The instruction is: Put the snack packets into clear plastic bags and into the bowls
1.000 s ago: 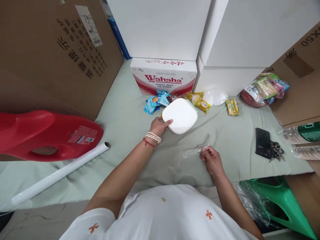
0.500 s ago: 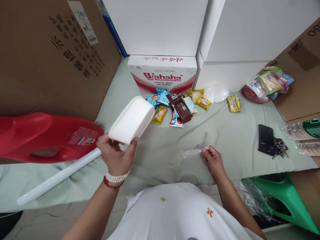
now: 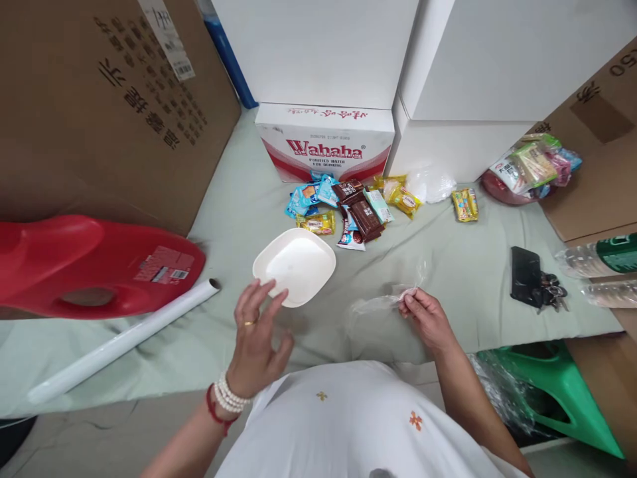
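Observation:
A white, shallow square dish [image 3: 298,265] with rounded corners lies face up on the green cloth. My left hand [image 3: 261,332] is at its near left edge, fingers spread and holding nothing; whether the fingertips touch the rim I cannot tell. My right hand [image 3: 423,315] pinches a thin, clear plastic bag [image 3: 375,304] that hangs limp to the left over the cloth. Beyond the dish is a heap of wrapped snacks: blue packets [image 3: 311,194], a yellow packet [image 3: 317,223], and dark brown packets [image 3: 365,219].
Behind the snacks stands a Wahaha water carton [image 3: 326,143]. A red plastic container [image 3: 124,265] and a white tube [image 3: 124,342] lie left. On the right are a yellow snack pack [image 3: 466,204], a bowl of snacks [image 3: 507,192], a black case [image 3: 526,279] with keys, and bottles [image 3: 577,259].
The white dish has been turned face up and set down on the cloth. My left hand has let go of it and opened. The right hand keeps its pinch on the plastic bag.

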Demonstrator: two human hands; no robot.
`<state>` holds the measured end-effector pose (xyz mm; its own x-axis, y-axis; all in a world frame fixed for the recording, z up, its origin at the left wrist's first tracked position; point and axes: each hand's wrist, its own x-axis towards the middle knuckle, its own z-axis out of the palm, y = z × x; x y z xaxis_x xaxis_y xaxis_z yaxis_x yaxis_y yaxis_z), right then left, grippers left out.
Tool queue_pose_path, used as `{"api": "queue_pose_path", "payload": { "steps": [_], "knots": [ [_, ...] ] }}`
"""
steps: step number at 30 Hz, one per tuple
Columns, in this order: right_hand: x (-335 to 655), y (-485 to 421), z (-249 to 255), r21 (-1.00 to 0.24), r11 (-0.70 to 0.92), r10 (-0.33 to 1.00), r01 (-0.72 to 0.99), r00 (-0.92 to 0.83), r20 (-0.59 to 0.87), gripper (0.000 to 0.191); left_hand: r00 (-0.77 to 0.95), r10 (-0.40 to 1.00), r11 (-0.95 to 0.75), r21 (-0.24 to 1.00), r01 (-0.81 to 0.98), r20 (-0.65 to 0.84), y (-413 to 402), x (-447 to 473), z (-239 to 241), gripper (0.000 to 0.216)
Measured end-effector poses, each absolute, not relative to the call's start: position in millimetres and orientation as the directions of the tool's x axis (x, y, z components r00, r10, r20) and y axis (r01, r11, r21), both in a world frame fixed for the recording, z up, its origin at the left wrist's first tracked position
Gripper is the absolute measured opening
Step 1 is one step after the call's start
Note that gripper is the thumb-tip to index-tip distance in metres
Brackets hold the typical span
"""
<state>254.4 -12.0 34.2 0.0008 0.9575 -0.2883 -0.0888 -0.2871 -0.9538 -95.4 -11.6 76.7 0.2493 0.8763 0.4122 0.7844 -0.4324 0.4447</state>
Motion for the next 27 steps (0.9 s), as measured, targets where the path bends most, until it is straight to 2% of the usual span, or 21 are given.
{"api": "queue_pose_path", "payload": {
  "steps": [2,4,7,9,13,16,18,20,22,25,27],
  "knots": [
    [251.4,-10.5,39.3,-0.956,-0.286,0.956,-0.059,-0.091,-0.280,0.038,0.234,0.863,-0.478,0.574,0.665,0.447,-13.5,-72.0,91.1,0.048],
    [245.8,-5.4,45.0,-0.956,-0.294,0.941,-0.009,-0.176,-0.288,0.040,0.337,0.883,-0.465,0.720,0.516,0.328,-6.4,-40.0,93.1,0.031],
    [238.6,4.7,53.3,-0.949,-0.308,0.914,0.067,-0.257,-0.315,0.041,0.421,0.898,-0.312,0.855,0.415,0.124,15.5,5.3,79.6,0.026],
    [239.2,10.1,55.9,-0.944,-0.318,0.913,0.086,-0.241,-0.329,0.041,0.445,0.895,-0.128,0.934,0.333,-0.036,28.0,23.6,67.1,0.034],
    [254.5,12.9,51.2,-0.931,-0.361,0.921,0.052,-0.141,-0.364,0.043,0.313,0.920,0.215,0.972,0.095,-0.235,35.2,28.2,47.0,0.043],
    [264.7,11.8,44.1,-0.928,-0.370,0.926,-0.039,-0.092,-0.365,0.042,0.167,0.923,0.356,0.934,-0.030,-0.346,34.0,21.7,35.3,0.043],
    [265.6,12.4,40.3,-0.922,-0.373,0.928,-0.104,-0.054,-0.369,0.043,0.068,0.921,0.389,0.918,-0.073,-0.384,33.3,19.9,27.4,0.044],
    [262.5,14.0,36.9,-0.894,-0.408,0.912,-0.187,-0.032,-0.409,0.045,0.030,0.926,0.378,0.924,-0.062,-0.377,32.0,19.5,20.3,0.044],
    [258.5,15.8,33.3,-0.844,-0.460,0.882,-0.275,-0.035,-0.469,0.046,0.002,0.947,0.320,0.947,0.022,-0.320,28.8,18.0,15.7,0.039],
    [256.0,17.0,27.9,-0.798,-0.504,0.853,-0.330,-0.046,-0.520,0.046,-0.089,0.993,0.106,0.942,0.319,-0.082,20.3,12.4,15.3,0.034],
    [256.6,16.8,25.3,-0.791,-0.520,0.843,-0.322,-0.043,-0.536,0.046,-0.058,0.996,-0.027,0.847,0.532,0.068,14.1,9.4,18.6,0.023]
  ]
}}
